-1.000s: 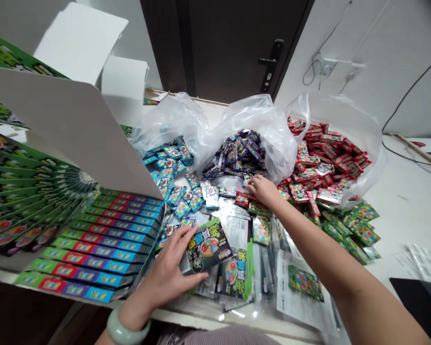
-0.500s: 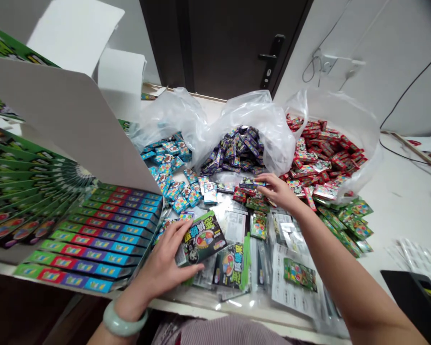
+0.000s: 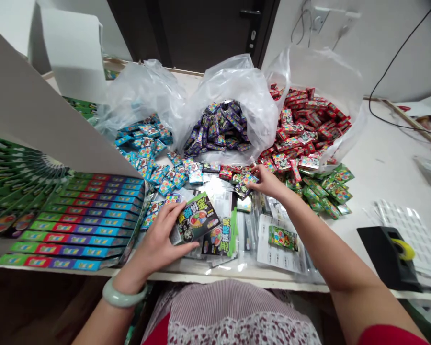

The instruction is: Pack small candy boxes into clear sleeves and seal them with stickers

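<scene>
White worktop, dark door behind. Left hand, splayed palm-down, holds black packet; right arm stretched forward, right hand pinching small purple box.

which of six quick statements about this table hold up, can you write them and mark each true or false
1. The left hand holds a black packet. True.
2. The bracelet is on the right wrist. False: the bracelet is on the left wrist.
3. The right hand holds a small purple box. True.
4. The red boxes are left of the purple pile. False: the red boxes are right of it.
5. The purple pile sits in the middle bag. True.
6. The packet over the white printed sheet is red. False: a green packet lies there.
</scene>
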A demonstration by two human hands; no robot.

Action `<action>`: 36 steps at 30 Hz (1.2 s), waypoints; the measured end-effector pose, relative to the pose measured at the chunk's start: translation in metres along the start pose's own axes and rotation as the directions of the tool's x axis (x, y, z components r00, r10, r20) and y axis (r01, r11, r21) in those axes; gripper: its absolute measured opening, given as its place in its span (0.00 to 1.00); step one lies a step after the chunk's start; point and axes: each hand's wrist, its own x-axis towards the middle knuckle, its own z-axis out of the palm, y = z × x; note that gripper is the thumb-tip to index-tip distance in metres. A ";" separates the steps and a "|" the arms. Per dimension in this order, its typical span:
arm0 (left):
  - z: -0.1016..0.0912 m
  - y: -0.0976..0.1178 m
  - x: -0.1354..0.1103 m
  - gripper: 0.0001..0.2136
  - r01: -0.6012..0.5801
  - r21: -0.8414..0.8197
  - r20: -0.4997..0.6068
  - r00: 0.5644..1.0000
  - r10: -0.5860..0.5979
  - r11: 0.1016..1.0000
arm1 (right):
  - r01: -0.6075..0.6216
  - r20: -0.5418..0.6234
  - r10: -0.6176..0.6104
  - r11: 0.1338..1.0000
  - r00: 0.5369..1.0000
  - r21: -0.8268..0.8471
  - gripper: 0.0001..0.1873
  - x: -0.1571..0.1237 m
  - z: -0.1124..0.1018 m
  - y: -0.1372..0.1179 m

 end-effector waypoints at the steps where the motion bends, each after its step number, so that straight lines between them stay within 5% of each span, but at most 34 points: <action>1: 0.000 0.000 0.000 0.40 0.005 -0.001 0.000 1.000 -0.005 1.000 | 0.014 -0.025 -0.015 0.999 1.000 -0.033 0.29 -0.008 0.003 -0.003; 6: 0.003 0.001 0.004 0.41 -0.012 -0.010 0.021 1.000 0.012 1.000 | 0.081 -0.145 -0.140 0.932 0.980 -0.353 0.42 -0.040 0.025 -0.018; 9: 0.004 0.002 0.007 0.42 -0.026 0.005 0.039 0.999 0.025 1.000 | 0.119 -0.167 -0.195 0.918 0.966 -0.379 0.38 -0.047 0.022 -0.028; 11: 0.004 0.001 0.007 0.42 -0.026 0.029 0.038 0.999 0.025 0.999 | 0.252 -0.172 -0.324 0.905 0.930 -0.343 0.37 -0.053 0.010 -0.037; 15: 0.003 0.000 0.008 0.43 -0.057 0.023 0.020 0.998 0.057 0.998 | 0.531 0.046 -0.547 0.783 0.836 -0.325 0.40 -0.074 -0.018 -0.064; 18: 0.002 0.002 0.009 0.43 -0.084 -0.012 0.051 0.995 0.085 0.996 | 0.609 0.228 -0.565 0.717 0.793 -0.340 0.39 -0.087 -0.023 -0.082; 23: 0.000 0.011 0.010 0.44 -0.132 -0.055 0.126 0.982 0.138 0.990 | 0.669 0.373 -0.574 0.713 0.729 -0.208 0.39 -0.090 -0.015 -0.091; 28: 0.002 0.013 0.004 0.45 -0.084 -0.080 0.103 0.990 0.093 0.993 | 0.610 0.333 -0.560 0.790 0.759 -0.063 0.44 -0.090 -0.006 -0.088; 31: 0.003 0.010 0.000 0.45 -0.056 -0.096 0.053 0.997 0.062 0.994 | 0.583 0.239 -0.554 0.809 0.797 -0.070 0.33 -0.097 0.001 -0.094; 33: 0.003 0.007 -0.002 0.45 -0.059 -0.122 0.042 0.997 0.064 0.991 | 0.599 0.239 -0.573 0.799 0.784 -0.048 0.27 -0.098 0.007 -0.099; 36: 0.001 0.002 -0.007 0.46 -0.033 -0.163 0.018 0.999 0.036 0.986 | 0.551 0.181 -0.558 0.830 0.810 0.093 0.21 -0.076 0.016 -0.105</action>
